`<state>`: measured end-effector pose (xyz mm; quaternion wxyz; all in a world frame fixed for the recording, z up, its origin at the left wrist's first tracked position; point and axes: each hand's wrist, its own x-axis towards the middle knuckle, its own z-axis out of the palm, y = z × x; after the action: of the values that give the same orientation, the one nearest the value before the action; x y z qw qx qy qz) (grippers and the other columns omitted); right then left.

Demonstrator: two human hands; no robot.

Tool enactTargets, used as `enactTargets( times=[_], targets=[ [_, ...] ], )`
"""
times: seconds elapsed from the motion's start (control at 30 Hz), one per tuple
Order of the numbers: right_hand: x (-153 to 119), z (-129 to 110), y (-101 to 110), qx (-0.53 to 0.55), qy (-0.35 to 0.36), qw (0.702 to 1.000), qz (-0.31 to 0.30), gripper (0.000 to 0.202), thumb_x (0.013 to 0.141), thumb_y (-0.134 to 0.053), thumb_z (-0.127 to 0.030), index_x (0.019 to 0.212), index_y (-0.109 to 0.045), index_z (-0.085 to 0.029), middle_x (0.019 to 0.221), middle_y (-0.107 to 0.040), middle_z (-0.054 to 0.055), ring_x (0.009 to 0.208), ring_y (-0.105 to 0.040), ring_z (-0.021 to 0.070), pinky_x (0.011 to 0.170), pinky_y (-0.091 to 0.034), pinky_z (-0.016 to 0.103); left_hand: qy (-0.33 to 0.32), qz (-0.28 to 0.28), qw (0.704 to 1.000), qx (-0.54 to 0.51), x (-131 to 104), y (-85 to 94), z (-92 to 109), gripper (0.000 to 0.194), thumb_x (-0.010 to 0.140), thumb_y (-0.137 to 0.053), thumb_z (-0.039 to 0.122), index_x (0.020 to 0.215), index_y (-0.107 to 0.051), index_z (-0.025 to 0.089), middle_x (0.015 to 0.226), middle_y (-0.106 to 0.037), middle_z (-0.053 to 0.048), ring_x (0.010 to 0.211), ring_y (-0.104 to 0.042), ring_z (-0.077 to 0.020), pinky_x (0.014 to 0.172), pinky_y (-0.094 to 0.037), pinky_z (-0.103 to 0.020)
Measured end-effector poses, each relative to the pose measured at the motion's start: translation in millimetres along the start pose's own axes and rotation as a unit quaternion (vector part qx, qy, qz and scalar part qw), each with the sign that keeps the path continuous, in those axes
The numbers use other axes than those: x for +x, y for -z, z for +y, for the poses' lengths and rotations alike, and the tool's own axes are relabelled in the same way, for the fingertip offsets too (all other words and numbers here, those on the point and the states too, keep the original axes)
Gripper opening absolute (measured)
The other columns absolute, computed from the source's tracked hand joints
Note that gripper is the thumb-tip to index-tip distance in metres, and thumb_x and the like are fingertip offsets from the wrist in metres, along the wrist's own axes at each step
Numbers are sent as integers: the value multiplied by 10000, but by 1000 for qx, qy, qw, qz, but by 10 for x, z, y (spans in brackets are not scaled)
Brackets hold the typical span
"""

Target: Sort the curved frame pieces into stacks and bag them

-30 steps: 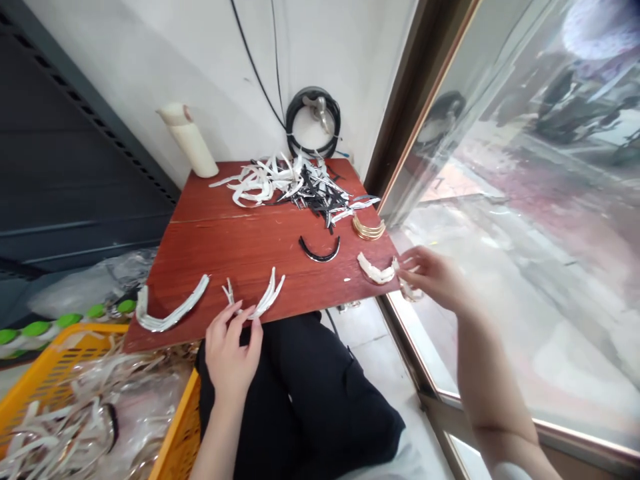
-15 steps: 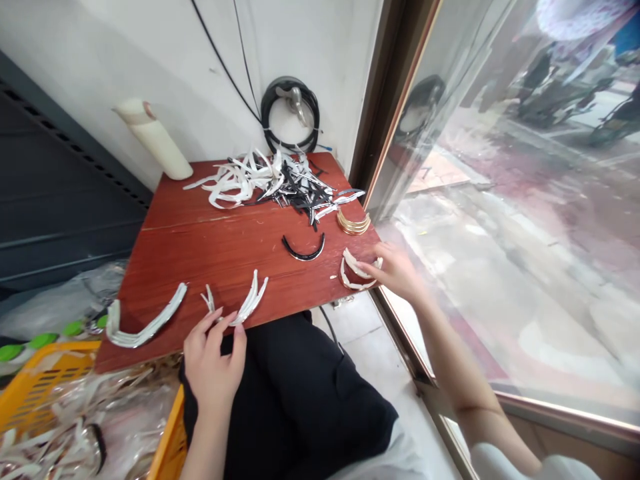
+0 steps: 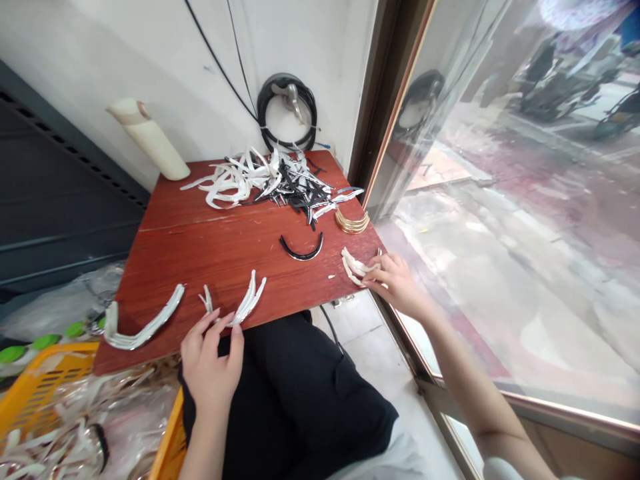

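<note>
Right hand (image 3: 397,283) shifted, apparently pinching cream arcs (image 3: 355,266)

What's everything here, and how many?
Table: one, reddish, centre
Bottle: one, cream, back left
Coiled cable: one, black, by wall
Strip pile: one, white and black, back
Nested arcs: several, gold, right edge
Arcs: uncounted, black, table's right half
Curved strips: several, white, near left
Basket: one, yellow, lower left
Caps: several, green, left
Wall: one, white, behind
Glass: panes uncounted, clear, right
Left hand: one, touching white strips
Right hand: one, on cream strips
</note>
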<state>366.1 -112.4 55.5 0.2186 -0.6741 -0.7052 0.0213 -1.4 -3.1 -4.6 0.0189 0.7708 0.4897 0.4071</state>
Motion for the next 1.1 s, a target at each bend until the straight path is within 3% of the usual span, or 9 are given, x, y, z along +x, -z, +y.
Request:
enactTargets(
  times=[0.1, 0.2, 0.4, 0.53, 0.83, 0.97, 1.1],
  targets=[
    [24, 197, 160, -29, 3, 999, -37, 165, 970, -546, -315, 913, -692, -262, 1217, -593, 95, 1132, -509, 297, 936, -416, 462, 5, -2, 1000, -3, -6, 1, -8, 287, 861, -654, 246, 1147, -674, 222, 1288, -620, -112, 1191, -576, -283, 1064, -412, -451],
    [91, 280, 189, -36, 8, 998, -49, 149, 959, -564, -307, 918, -699, -262, 1222, -592, 98, 1110, -518, 292, 917, -433, 451, 8, 1, 1000, -2, -7, 1, -3, 281, 862, -652, 250, 1141, -677, 221, 1284, -622, -111, 1192, -576, -284, 1066, -411, -453],
    [170, 217, 107, 6, 30, 999, -18, 48, 903, -657, -280, 918, -694, -254, 1145, -629, 84, 1050, -558, 266, 899, -445, 424, 7, 1, 1000, -1, -6, 7, -1, 271, 869, -642, 261, 1135, -676, 222, 1278, -624, -107, 1189, -578, -279, 1054, -419, -442],
    [199, 191, 123, -7, 17, 1000, 1, 116, 858, -698, -250, 971, -674, -241, 1117, -634, 90, 1021, -572, 275, 871, -462, 416, 11, -5, 1000, -2, 2, 18, 7, 263, 872, -632, 270, 1128, -674, 226, 1280, -619, -102, 1192, -573, -280, 1047, -420, -440],
    [672, 121, 503, 20, 24, 999, 12, 148, 860, -602, -224, 971, -700, -237, 1068, -675, 82, 996, -619, 278, 870, -489, 402, 6, -5, 1000, -10, 4, 37, 18, 273, 866, -637, 242, 1137, -663, 226, 1280, -613, -99, 1178, -579, -271, 1043, -422, -432],
    [736, 130, 481, 3, -10, 998, -68, 133, 810, -613, -167, 796, -731, -228, 867, -717, 49, 850, -650, 244, 792, -495, 350, 3, -1, 1000, -11, 5, 34, 7, 264, 861, -648, 226, 1125, -668, 221, 1275, -620, -98, 1177, -579, -267, 1053, -419, -430],
    [639, 173, 289, -6, -31, 992, -125, 143, 805, -628, -165, 776, -752, -230, 881, -741, 40, 855, -662, 238, 798, -494, 343, 3, -4, 1000, -16, 9, 39, 10, 262, 861, -650, 225, 1122, -669, 223, 1283, -617, -93, 1181, -576, -263, 1062, -415, -426]
  ],
)
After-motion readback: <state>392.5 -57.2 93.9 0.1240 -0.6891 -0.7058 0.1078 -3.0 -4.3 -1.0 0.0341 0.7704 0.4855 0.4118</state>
